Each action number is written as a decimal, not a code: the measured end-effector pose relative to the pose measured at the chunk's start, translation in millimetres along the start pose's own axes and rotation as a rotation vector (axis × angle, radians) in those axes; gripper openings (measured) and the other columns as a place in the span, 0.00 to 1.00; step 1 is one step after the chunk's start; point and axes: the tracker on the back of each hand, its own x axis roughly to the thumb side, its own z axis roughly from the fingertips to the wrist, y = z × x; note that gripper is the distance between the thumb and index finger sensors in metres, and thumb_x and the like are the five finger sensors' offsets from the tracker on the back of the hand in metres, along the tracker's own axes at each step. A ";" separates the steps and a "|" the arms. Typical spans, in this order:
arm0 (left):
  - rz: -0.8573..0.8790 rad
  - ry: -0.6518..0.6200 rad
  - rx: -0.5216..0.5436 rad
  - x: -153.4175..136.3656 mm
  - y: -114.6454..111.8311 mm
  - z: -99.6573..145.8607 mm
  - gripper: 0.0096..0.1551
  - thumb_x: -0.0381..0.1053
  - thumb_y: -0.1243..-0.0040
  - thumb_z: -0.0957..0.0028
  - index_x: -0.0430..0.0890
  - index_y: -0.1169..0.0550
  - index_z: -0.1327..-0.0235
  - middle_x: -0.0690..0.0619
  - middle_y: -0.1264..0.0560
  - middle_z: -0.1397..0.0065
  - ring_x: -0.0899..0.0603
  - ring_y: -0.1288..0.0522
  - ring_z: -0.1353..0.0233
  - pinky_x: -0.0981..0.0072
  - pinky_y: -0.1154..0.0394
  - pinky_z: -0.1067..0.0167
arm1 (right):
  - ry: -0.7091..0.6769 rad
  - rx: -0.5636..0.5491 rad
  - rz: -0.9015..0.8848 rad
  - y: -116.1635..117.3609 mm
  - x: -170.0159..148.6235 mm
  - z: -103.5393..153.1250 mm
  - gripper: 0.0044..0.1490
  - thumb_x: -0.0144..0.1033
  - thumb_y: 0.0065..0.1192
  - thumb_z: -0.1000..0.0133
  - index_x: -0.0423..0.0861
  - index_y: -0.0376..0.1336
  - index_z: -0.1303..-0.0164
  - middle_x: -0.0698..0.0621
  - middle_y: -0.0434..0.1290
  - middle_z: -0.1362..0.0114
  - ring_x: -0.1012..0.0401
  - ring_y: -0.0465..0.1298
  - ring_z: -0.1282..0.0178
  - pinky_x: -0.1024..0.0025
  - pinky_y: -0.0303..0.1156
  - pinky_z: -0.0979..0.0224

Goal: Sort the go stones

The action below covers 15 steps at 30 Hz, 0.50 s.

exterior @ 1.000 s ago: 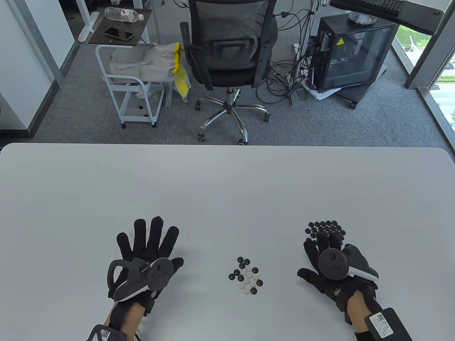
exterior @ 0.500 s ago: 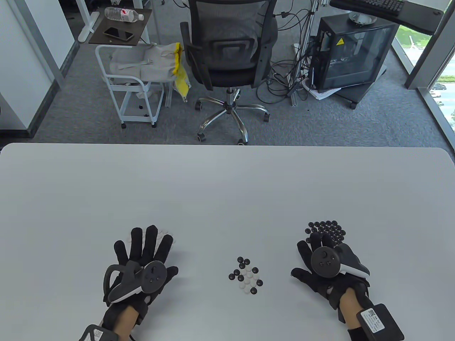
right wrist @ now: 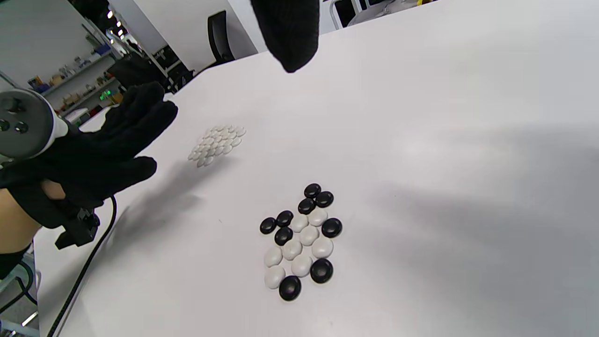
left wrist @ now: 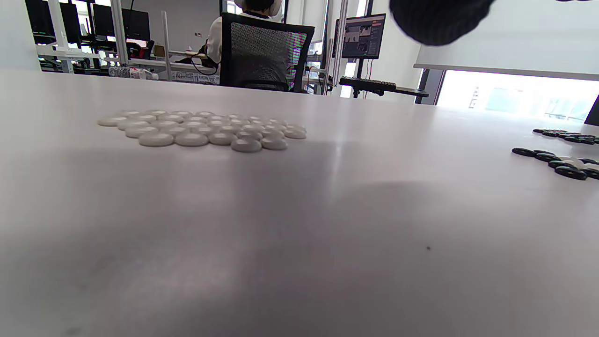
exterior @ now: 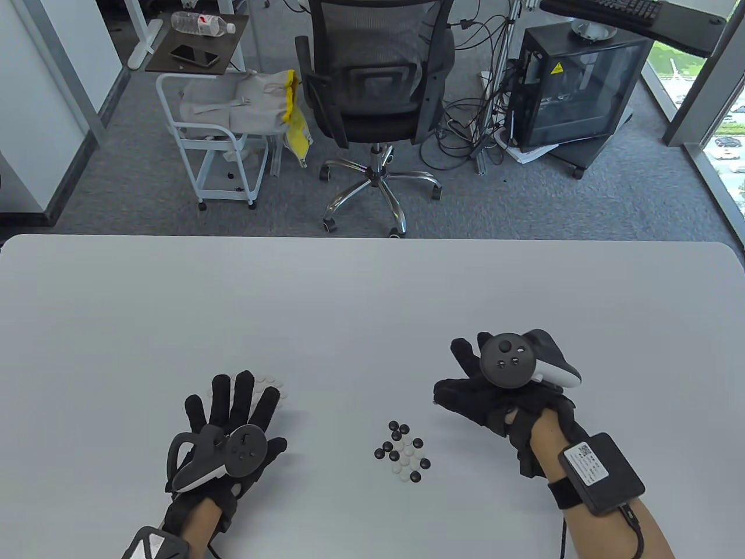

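Observation:
A mixed cluster of black and white Go stones point(exterior: 401, 454) lies on the white table point(exterior: 349, 303) between my hands; it also shows in the right wrist view point(right wrist: 299, 238). A pile of white stones point(exterior: 266, 382) lies just beyond my left hand point(exterior: 244, 407), which is open with fingers spread, holding nothing. The left wrist view shows this pile point(left wrist: 201, 128) and a black stone pile point(left wrist: 564, 135) at the far right. My right hand point(exterior: 460, 378) is raised, open and empty, right of and beyond the mixed cluster. It hides the black pile in the table view.
Beyond the table's far edge stand an office chair point(exterior: 372, 81), a white cart point(exterior: 215, 140) and a black computer case point(exterior: 576, 81). A cable point(right wrist: 84, 276) runs from my left wrist.
My right hand has lifted off the black pile and moved left and farther from me, now covering that pile. My left hand has drawn back slightly, uncovering more white stones.

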 end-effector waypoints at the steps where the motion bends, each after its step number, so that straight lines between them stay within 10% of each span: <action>1: 0.004 0.002 0.002 -0.5 0.6 0.4 0.48 0.66 0.57 0.39 0.50 0.59 0.14 0.35 0.76 0.17 0.24 0.80 0.25 0.15 0.75 0.43 | 0.009 0.039 0.030 2.5 6.8 -10.3 0.44 0.55 0.42 0.33 0.36 0.66 0.19 0.23 0.33 0.14 0.24 0.24 0.24 0.11 0.26 0.37; 15: 0.041 0.003 0.029 -7.0 6.4 5.4 0.47 0.66 0.57 0.39 0.51 0.58 0.14 0.35 0.76 0.17 0.24 0.80 0.24 0.15 0.75 0.43 | 0.047 0.302 0.057 84.9 11.0 -91.5 0.45 0.55 0.40 0.34 0.39 0.57 0.14 0.24 0.27 0.16 0.24 0.21 0.26 0.11 0.25 0.38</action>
